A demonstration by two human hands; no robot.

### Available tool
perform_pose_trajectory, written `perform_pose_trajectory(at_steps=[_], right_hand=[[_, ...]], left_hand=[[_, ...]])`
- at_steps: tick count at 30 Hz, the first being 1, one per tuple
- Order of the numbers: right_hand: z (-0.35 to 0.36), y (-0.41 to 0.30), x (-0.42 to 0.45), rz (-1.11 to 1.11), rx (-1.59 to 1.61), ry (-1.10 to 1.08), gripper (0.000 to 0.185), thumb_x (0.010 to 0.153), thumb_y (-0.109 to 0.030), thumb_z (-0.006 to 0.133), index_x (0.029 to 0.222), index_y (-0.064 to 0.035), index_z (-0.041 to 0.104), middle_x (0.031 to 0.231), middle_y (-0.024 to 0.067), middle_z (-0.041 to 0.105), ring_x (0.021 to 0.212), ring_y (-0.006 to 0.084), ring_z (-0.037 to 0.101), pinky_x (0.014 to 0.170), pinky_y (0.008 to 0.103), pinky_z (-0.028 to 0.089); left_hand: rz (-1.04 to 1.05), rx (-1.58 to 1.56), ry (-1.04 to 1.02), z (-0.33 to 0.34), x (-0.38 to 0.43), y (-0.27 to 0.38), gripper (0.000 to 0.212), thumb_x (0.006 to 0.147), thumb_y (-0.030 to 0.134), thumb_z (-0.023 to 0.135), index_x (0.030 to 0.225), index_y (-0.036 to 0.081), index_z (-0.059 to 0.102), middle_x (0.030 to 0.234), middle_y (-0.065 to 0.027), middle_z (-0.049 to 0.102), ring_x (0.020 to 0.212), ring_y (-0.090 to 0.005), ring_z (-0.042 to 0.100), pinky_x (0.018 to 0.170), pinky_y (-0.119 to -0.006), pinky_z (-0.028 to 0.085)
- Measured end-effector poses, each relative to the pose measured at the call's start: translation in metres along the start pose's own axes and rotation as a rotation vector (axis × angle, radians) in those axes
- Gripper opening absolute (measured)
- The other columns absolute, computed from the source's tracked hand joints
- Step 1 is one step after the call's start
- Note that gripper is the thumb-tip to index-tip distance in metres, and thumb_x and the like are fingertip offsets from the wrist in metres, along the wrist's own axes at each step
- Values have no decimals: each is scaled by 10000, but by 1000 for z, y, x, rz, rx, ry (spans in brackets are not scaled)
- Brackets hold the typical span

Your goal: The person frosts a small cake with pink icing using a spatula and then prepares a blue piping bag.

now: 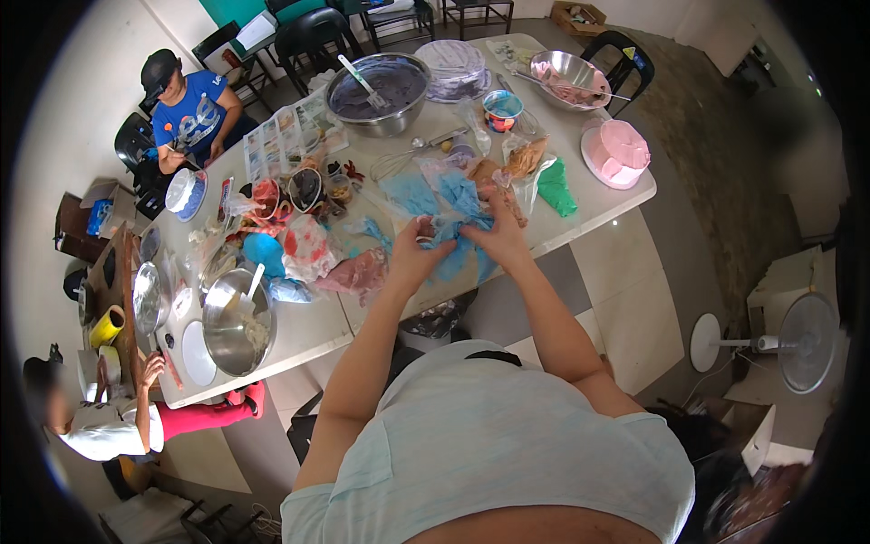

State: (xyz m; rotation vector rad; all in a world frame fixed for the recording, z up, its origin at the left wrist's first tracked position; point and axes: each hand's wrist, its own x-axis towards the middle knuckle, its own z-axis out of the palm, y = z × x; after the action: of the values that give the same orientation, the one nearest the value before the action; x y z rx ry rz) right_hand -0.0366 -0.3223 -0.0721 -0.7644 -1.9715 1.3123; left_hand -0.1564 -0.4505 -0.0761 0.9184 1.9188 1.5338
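Note:
Near the table's front edge, my left hand (419, 253) and my right hand (501, 234) pinch a crumpled clear plastic bag smeared with blue icing (445, 228) between them. More blue-smeared plastic (411, 195) lies just beyond my fingers, and blue smears mark the tabletop below. Right of my right hand are a green icing bag (557, 188) and a bag of brown-orange icing (525, 158). To the left of my left hand rest a pink-stained bag (357, 272), a white bag with red patches (311, 249) and a round blue icing bag (264, 253).
Beyond lie a steel bowl of dark purple icing (377, 88), a purple-white cake (454, 68), a whisk (401, 160) and a blue icing tub (503, 110). A pink cake (617, 153) stands right. A steel bowl (239, 323) is left. Two people (194, 112) work at the left side.

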Motion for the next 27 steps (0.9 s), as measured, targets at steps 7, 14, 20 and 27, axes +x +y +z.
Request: perform_pose_trajectory(at_steps=[7,14,20,27], right_hand=[[2,4,-5,200,-68,-192,583,634,-68,689,1188,-55,509,1064,133,580,920,245,574,824,327,461],[1,27,-1,-79,-174,34,426,699,-123,697,1093,-49,554,929,187,648,851,318,637,758,390,476],[-31,-5,17,178,138,69,292,842,-288,664,876,0,640,716,86,637,639,172,557,630,315,457],[-39,-74,29,-21,628,204,219,911,-207,602,895,9,634,723,30,636,680,94,593,640,248,482]], left_hand=[[36,89,223,-1,8,-28,233,768,158,724,889,-22,640,785,-40,590,713,-113,525,632,-269,437],[-47,13,243,-4,11,-33,265,779,205,721,907,-7,626,776,-61,604,735,-136,547,676,-283,443],[-167,-364,185,4,10,-13,261,782,188,717,927,-9,626,843,-19,597,744,-95,522,628,-238,428],[-222,-225,140,9,15,-15,308,778,235,718,947,-8,634,863,-29,605,732,-92,549,589,-226,424]])
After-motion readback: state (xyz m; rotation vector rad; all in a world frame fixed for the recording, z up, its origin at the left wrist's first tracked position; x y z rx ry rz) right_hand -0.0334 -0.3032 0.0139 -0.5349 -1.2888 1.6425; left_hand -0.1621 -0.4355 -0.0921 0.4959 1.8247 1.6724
